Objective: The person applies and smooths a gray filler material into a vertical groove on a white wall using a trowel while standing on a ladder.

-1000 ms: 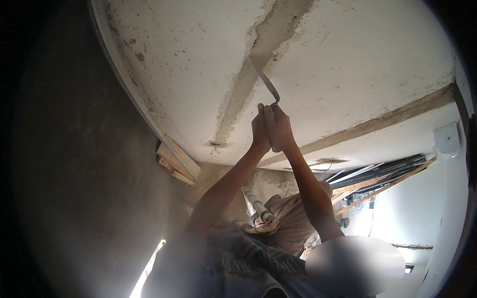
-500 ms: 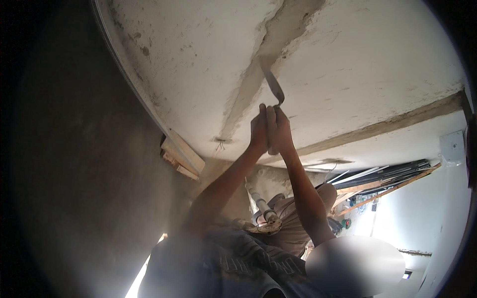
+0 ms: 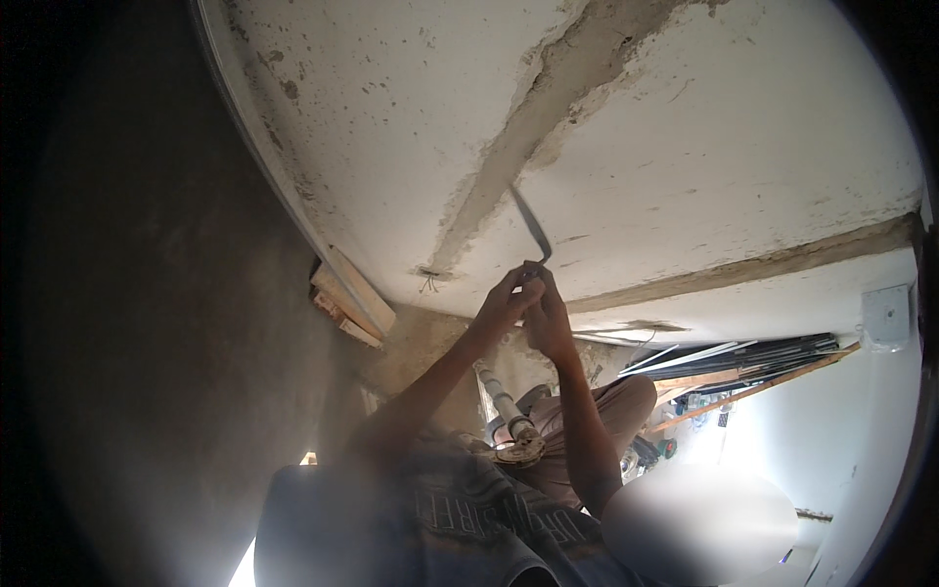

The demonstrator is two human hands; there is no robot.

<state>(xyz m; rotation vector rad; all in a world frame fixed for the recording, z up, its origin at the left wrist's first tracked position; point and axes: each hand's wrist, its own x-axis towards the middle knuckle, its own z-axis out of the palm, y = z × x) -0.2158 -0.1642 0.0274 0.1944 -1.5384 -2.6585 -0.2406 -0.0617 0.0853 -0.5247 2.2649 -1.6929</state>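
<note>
- A pitted white wall (image 3: 391,147), scored by a rough grey mortar strip (image 3: 528,117), fills the upper part of the head view.
- Before it, a slim metal trowel (image 3: 531,225) angles up and left from a worker's hands, its tip at the strip's right edge; whether it touches cannot be told.
- The right hand (image 3: 548,318) curls around the trowel's near end; the left hand (image 3: 507,301) presses against it, fingers bent, though whether those fingers pinch the handle as well cannot be told.
- At risk: a heavy push on the thin blade could flex it or make it skid, scratching the bare paint or gouging the strip's ragged edge.
- A loose or shifting grip could let the handle twist.
- Loose wires (image 3: 428,285) poke out at the strip's lower end; a stroke carried too far down could snag them.
- Around the work: wooden boards (image 3: 347,298) at left, a white box (image 3: 886,318) and piled dark pipes (image 3: 782,352) at right.
- Close in, a pale pipe (image 3: 501,396) and the worker's bent knee (image 3: 631,396) crowd the space below the forearms.
</note>
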